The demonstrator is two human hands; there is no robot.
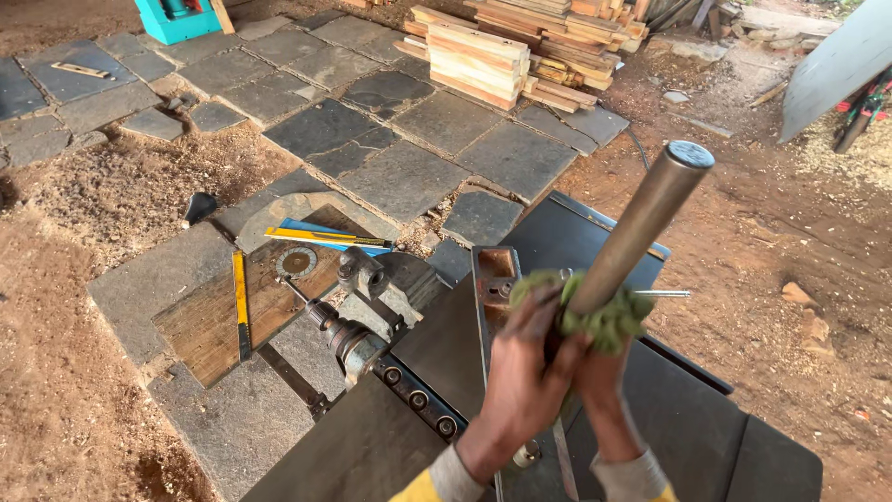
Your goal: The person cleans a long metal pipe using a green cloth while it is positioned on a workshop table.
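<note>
Outdoor stone paving, planer surface (427, 344) dark steel. Left hand (520, 372) and right hand (599, 372) both clamp fingers shut around green rag (609, 316) wrapping steel cylinder (641, 228), tilted up-right over the machine bed; rag adds grip. Lumber stack (483, 60) behind.

left hand (525, 358) + right hand (599, 372) | grip green rag (609, 321) | around metal bar (641, 223)

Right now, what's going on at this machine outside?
A person stands over a dark metal machine table and grips a thick metal rod with both hands. The left hand and right hand clasp it low, through a green rag. The rod tilts up and away. A stack of wooden planks sits on the stone paving beyond.
</note>
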